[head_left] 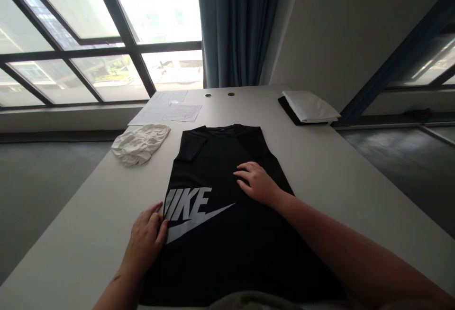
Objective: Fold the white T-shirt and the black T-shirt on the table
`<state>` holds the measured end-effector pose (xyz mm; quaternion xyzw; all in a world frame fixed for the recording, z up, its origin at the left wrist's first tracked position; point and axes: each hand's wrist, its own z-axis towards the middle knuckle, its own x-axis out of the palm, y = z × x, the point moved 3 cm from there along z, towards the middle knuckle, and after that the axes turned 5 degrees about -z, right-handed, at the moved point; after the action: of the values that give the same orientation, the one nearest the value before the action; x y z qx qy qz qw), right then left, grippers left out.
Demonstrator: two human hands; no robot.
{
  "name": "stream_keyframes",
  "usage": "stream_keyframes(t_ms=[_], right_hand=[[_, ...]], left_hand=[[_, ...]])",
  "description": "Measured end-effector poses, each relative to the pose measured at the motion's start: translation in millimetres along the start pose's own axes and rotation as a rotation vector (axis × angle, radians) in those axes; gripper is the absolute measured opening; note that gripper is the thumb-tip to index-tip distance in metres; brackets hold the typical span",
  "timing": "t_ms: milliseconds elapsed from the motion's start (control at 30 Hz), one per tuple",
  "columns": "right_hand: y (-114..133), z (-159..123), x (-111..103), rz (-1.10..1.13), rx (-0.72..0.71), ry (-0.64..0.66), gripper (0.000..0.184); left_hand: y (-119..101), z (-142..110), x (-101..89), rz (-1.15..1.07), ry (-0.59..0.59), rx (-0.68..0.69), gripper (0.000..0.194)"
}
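Note:
A black T-shirt with a white printed logo lies spread on the pale table, its sides folded in. My left hand rests at the shirt's left edge, beside the logo, fingers together on the fabric edge. My right hand lies flat on the middle of the shirt with its fingers stretched out, pressing the cloth down.
A crumpled white garment sits at the table's left edge. Paper sheets lie at the back. A folded white cloth on a dark one sits at the back right. Windows and a blue curtain stand behind the table.

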<state>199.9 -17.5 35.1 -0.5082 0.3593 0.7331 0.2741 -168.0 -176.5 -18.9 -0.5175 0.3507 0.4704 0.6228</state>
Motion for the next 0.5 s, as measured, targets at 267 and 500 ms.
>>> stream_keyframes(t_ms=[267,500], right_hand=[[81.1,200.6,68.5,-0.035,-0.017,0.195,0.041],[104.4,301.9,106.9,-0.056,0.123,0.298,0.045]], left_hand=[[-6.8,-10.4,-13.2,-0.337,0.004,-0.065,0.02],[-11.3,-39.7,-27.3,-0.44,0.047,0.049,0.021]])
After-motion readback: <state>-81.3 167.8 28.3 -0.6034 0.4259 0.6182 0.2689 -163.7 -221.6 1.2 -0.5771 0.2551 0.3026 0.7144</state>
